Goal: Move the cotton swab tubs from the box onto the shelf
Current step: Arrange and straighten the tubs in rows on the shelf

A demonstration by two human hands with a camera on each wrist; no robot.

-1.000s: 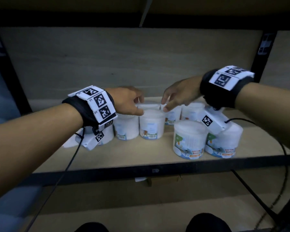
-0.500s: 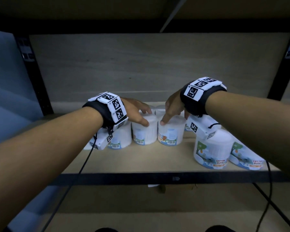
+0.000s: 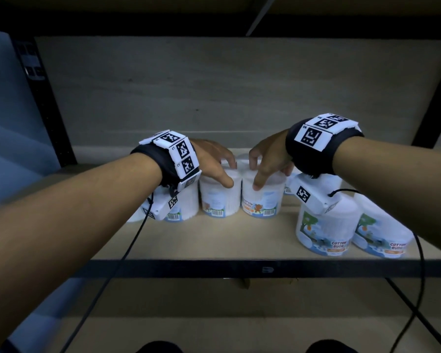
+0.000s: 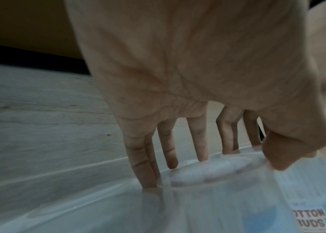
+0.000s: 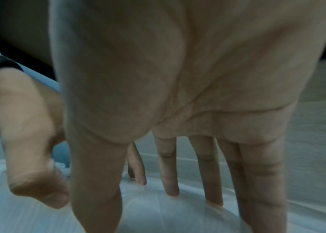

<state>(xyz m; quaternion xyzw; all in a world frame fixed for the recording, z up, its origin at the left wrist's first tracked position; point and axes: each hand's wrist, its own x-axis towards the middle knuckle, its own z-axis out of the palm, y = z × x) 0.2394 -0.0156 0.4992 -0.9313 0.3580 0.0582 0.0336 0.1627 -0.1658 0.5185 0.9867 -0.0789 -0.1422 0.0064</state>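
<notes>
Two larger tubs (image 3: 325,229) stand right of both hands' (image 3: 239,169) tubs (image 3: 239,197)

The tubs (image 3: 220,197) are white, with blue and orange labels, black barcodes and a small cartoon animal. Two bigger tubs (image 3: 325,226) show green trees above orange lettering. The shelf (image 3: 189,240) is pale wood grain, edged in black. Both wristbands (image 3: 175,159) are black, carrying white tags with black square codes.

Two hands, left (image 3: 211,161) and right (image 3: 270,159). At least six cotton swab tubs (image 3: 325,226) show on one shelf (image 3: 214,240); others are hidden.
</notes>
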